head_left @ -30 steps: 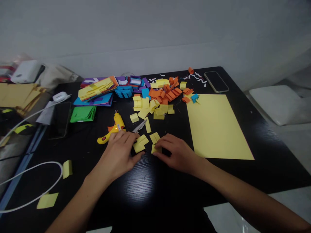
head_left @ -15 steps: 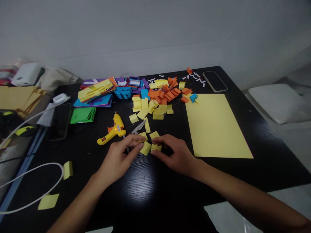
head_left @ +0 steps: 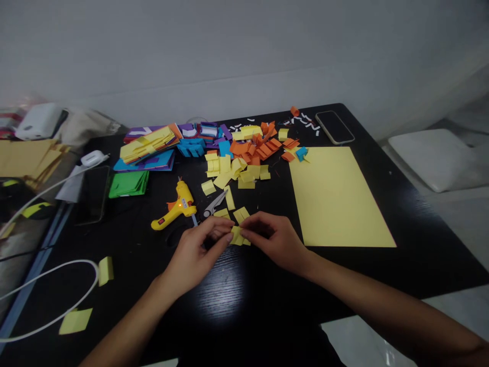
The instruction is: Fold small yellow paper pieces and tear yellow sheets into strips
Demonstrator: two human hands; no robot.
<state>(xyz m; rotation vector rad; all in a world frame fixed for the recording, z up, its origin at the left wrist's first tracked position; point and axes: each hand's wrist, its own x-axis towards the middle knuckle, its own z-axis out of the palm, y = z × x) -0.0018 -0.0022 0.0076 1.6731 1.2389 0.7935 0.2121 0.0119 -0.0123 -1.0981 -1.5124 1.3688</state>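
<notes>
Between my two hands is a small folded yellow paper piece [head_left: 237, 236]. My left hand [head_left: 198, 250] pinches its left side with thumb and fingers. On its right side, my right hand [head_left: 277, 238] pinches the edge with thumb and forefinger. Another yellow piece shows just behind and below it. Beyond my fingertips lie a creased yellow piece [head_left: 241, 214] and a yellow strip [head_left: 229, 198]. Scissors [head_left: 216, 202] lie behind my left hand, their handles partly hidden. A yellow glue gun [head_left: 178, 205] with a lit orange light rests to the left.
Yellow pieces [head_left: 223, 165] and orange pieces [head_left: 263, 148] are heaped behind. A large yellow sheet [head_left: 342, 199] lies right, a phone [head_left: 334, 127] beyond it. Left are green papers [head_left: 129, 184], a dark phone [head_left: 93, 196] and a white cable [head_left: 95, 275].
My left hand has moved right with its yellow piece, closing the gap to my right hand. My right fingertips now meet that piece. The view has shifted slightly.
</notes>
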